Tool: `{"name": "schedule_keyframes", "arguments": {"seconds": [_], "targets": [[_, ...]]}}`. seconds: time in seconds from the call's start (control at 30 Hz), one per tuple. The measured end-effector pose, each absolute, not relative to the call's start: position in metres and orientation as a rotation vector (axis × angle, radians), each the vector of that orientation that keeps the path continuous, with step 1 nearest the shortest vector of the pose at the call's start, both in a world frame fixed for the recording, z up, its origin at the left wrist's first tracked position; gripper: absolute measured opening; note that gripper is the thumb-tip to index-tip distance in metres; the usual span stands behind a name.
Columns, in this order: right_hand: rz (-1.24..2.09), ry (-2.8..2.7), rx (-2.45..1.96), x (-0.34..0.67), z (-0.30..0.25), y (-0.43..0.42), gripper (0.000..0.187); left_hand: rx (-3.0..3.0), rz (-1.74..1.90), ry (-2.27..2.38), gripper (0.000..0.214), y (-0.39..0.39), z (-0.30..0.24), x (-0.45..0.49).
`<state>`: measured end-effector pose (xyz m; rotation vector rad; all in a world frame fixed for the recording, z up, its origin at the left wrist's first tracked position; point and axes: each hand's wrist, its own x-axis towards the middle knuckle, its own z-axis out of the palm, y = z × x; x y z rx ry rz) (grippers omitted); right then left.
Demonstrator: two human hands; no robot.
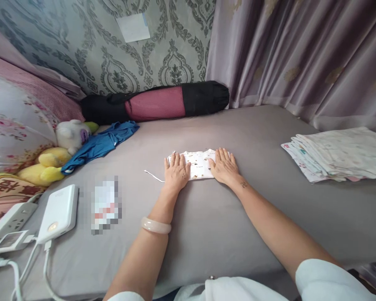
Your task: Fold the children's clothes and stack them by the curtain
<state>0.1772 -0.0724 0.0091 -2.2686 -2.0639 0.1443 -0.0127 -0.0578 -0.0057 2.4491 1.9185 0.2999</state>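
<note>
A small white cloth garment with a scattered print lies folded into a flat oblong on the grey bed sheet. My left hand rests flat on its left end, fingers stretched out. On the right end, my right hand lies flat in the same way, fingers pointing away from me. A thin white tie string trails out to the left of the garment. The cloth under both palms is hidden.
A stack of folded cloths sits at the right. Left are a white power bank, a power strip, cables, a blurred-out packet, blue cloth and plush toys. A black-and-red rolled bag lies along the wall.
</note>
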Motion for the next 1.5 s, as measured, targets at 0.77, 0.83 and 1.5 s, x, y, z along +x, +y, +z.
{"name": "schedule_keyframes", "arguments": {"seconds": [0.77,0.83,1.5], "targets": [[0.471,-2.33,-2.176,0.239,0.036,0.011,0.025,2.108,-0.261,1.752,0.044,0.034,0.061,-0.034],[0.58,-2.331,-2.173,0.243,0.036,0.018,0.03,2.09,-0.289,1.737,0.043,0.037,0.062,-0.034],[0.528,-2.221,-2.034,0.244,0.056,-0.011,0.025,2.204,0.026,1.693,0.027,0.012,0.066,-0.05]]}}
